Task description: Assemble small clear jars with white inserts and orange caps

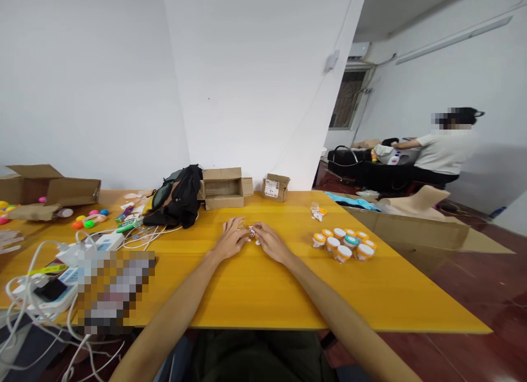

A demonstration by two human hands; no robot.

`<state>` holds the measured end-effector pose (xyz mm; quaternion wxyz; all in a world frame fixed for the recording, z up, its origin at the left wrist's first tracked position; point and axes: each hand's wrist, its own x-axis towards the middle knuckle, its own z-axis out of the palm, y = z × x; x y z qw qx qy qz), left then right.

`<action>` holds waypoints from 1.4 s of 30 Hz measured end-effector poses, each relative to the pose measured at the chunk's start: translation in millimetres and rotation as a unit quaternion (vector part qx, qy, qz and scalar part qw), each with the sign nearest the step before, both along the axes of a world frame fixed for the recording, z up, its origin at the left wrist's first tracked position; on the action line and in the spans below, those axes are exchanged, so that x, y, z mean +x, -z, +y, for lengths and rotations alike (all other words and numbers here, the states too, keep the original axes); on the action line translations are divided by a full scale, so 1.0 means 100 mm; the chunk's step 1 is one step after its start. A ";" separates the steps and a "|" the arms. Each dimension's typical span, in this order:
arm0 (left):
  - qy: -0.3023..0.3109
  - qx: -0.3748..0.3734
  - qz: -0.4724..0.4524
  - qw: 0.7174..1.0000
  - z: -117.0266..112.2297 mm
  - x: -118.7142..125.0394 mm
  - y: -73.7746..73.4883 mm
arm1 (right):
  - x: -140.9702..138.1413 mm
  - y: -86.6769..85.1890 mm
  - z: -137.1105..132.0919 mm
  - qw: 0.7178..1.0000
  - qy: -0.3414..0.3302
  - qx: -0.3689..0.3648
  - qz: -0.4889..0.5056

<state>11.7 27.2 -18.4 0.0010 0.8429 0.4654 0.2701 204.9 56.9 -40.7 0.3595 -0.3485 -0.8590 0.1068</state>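
At the middle of the table, my left hand (230, 239) is closed, its fingers curled over something pale or clear that they mostly hide. My right hand (269, 242) faces it, fingertips pinched on a small white piece with dark marks (252, 232). Both hands' fingertips nearly meet around this piece, low over the wooden table (255, 294). Tiny white bits show just under the fingers, too small to name. To the right stands a group of several small clear jars with orange-and-white lids (343, 253), one with a teal lid (351, 241).
Behind the jars lies a small pile of clear and orange parts (318, 211). Cardboard boxes (223, 189) and a black bag (181, 195) stand along the wall. Cables and a power strip (69, 286) crowd the left. Another person (444, 151) sits at the far right.
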 end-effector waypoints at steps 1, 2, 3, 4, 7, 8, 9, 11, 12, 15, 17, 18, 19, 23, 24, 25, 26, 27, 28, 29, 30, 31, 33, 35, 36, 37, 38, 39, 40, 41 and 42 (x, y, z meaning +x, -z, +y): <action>0.003 0.002 -0.002 1.000 0.00 0.00 0.00 | 0.00 0.00 -0.01 1.000 -0.004 -0.001 -0.001; 0.006 0.005 -0.005 1.000 0.00 0.00 0.00 | 0.00 -0.01 -0.01 1.000 -0.009 -0.002 -0.001; 0.010 0.010 -0.010 1.000 0.00 0.00 0.00 | 0.00 -0.01 -0.01 1.000 -0.014 -0.004 -0.002; 0.012 0.014 -0.015 1.000 0.00 0.00 0.01 | 0.00 -0.02 -0.02 1.000 -0.018 -0.007 -0.003; 0.012 0.014 -0.019 1.000 0.01 0.01 0.03 | 0.00 -0.02 -0.02 1.000 -0.025 -0.009 -0.010; 0.009 0.010 -0.017 1.000 0.02 0.00 0.03 | 0.01 -0.01 -0.02 1.000 -0.024 -0.006 -0.012; 0.005 0.005 -0.014 1.000 0.02 0.00 0.03 | 0.01 -0.01 -0.02 1.000 -0.021 -0.003 -0.015; 0.001 -0.004 -0.011 1.000 0.02 0.00 0.04 | 0.01 0.01 -0.01 1.000 -0.012 0.002 -0.021; 0.001 -0.007 -0.012 1.000 0.02 0.00 0.04 | 0.01 0.01 0.00 1.000 -0.007 0.003 -0.025; 0.005 -0.010 -0.017 1.000 0.02 0.00 0.04 | 0.02 0.03 0.02 1.000 0.004 0.000 -0.026; 0.007 -0.008 -0.021 1.000 0.01 0.01 0.03 | 0.02 0.04 0.04 1.000 0.007 -0.005 -0.021; 0.007 -0.008 -0.023 1.000 0.01 0.01 0.03 | 0.02 0.05 0.05 1.000 0.009 -0.009 -0.018; 0.005 -0.008 -0.024 1.000 0.00 0.01 0.02 | 0.03 0.05 0.06 1.000 0.012 -0.014 -0.015; -0.002 -0.011 -0.028 1.000 -0.02 0.02 0.00 | 0.04 0.05 0.07 0.999 0.027 -0.042 0.008; -0.003 -0.011 -0.029 1.000 -0.02 0.02 0.00 | 0.04 0.04 0.07 0.998 0.028 -0.046 0.015; -0.004 -0.010 -0.031 0.999 -0.02 0.02 0.00 | 0.05 0.03 0.06 0.998 0.027 -0.050 0.023; -0.005 -0.009 -0.033 0.999 -0.02 0.03 0.00 | 0.05 0.02 0.05 0.998 0.025 -0.052 0.029; -0.006 -0.008 -0.035 0.999 -0.02 0.03 0.00 | 0.05 0.01 0.04 0.998 0.023 -0.053 0.034; -0.007 -0.007 -0.036 0.999 -0.02 0.03 0.00 | 0.05 0.00 0.03 0.998 0.019 -0.054 0.037; -0.008 -0.007 -0.038 0.999 -0.02 0.03 0.00 | 0.05 -0.01 0.02 0.998 0.016 -0.054 0.039; -0.007 -0.006 -0.040 0.999 -0.02 0.03 0.00 | 0.05 -0.01 0.01 0.998 0.013 -0.054 0.039; -0.006 -0.006 -0.041 0.999 -0.02 0.03 -0.01 | 0.05 -0.02 0.00 0.998 0.012 -0.054 0.040; -0.002 -0.006 -0.042 0.999 -0.02 0.03 -0.02 | 0.04 -0.01 0.00 0.998 0.012 -0.052 0.042; 0.002 -0.010 -0.040 0.999 -0.03 0.03 -0.03 | 0.04 0.01 0.01 0.998 0.017 -0.048 0.048; 0.003 -0.013 -0.038 0.999 -0.03 0.03 -0.04 | 0.05 0.01 0.02 0.997 0.020 -0.044 0.051; 0.004 -0.015 -0.036 0.999 -0.04 0.03 -0.05 | 0.05 0.02 0.03 0.997 0.024 -0.042 0.055; 0.004 -0.018 -0.033 0.999 -0.04 0.03 -0.05 | 0.05 0.03 0.03 0.997 0.026 -0.039 0.057; 0.003 -0.020 -0.031 0.999 -0.04 0.02 -0.05 | 0.06 0.03 0.04 0.997 0.029 -0.038 0.058; 0.002 -0.022 -0.029 0.999 -0.04 0.02 -0.06 | 0.07 0.03 0.04 0.997 0.032 -0.037 0.059; 0.000 -0.024 -0.027 0.999 -0.04 0.02 -0.06 | 0.07 0.03 0.04 0.997 0.032 -0.037 0.058; -0.002 -0.025 -0.026 0.999 -0.04 0.02 -0.06 | 0.08 0.02 0.04 0.997 0.032 -0.037 0.058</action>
